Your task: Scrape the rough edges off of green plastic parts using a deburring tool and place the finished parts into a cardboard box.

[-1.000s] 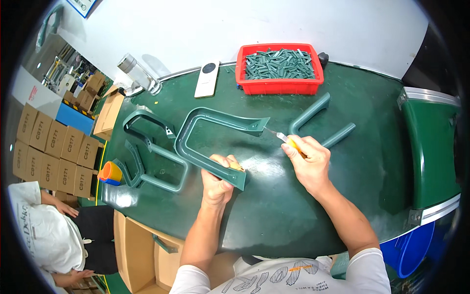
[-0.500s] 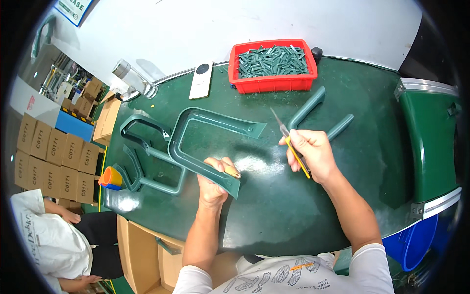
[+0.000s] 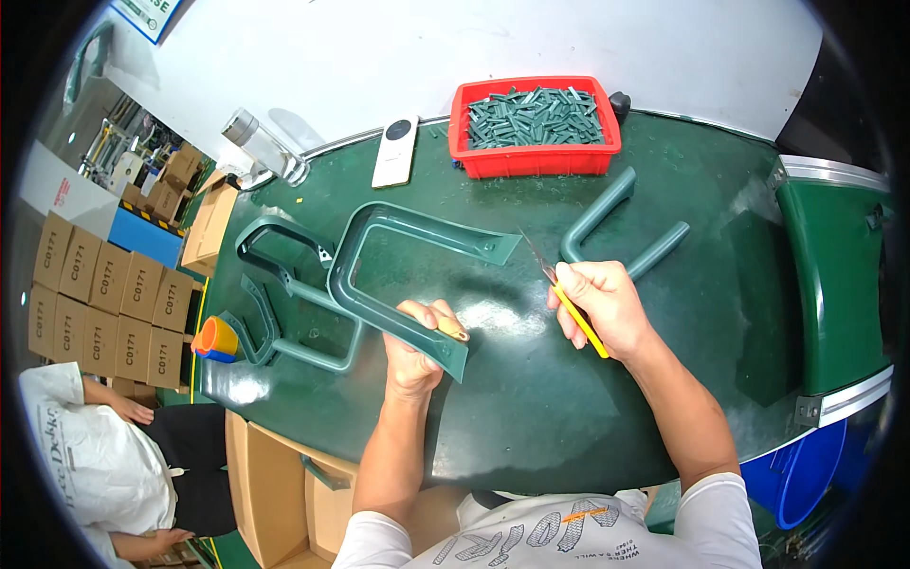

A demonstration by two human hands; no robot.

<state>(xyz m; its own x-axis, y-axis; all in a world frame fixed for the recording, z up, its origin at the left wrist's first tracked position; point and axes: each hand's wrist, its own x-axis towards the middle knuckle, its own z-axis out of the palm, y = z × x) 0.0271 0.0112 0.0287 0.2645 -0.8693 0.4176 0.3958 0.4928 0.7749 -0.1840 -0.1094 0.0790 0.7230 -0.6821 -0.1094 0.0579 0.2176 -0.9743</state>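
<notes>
The left hand (image 3: 414, 343) grips the near end of the dark green U-shaped plastic frame (image 3: 379, 284); its long axis runs away leftward. Right of that frame, the right hand (image 3: 604, 305) clasps a yellow-handled craft knife (image 3: 569, 305), blade aimed at it.

The scene is brightly and evenly lit from above. The dark green tabletop (image 3: 720, 313) shows soft glare patches near its middle and at its left edge, and short, faint shadows lie under the plastic frame (image 3: 398, 275). Focus is sharp in the centre. The fisheye lens bends the tabletop's edges and the white wall (image 3: 531, 43), and a black vignette rings the corners.
</notes>
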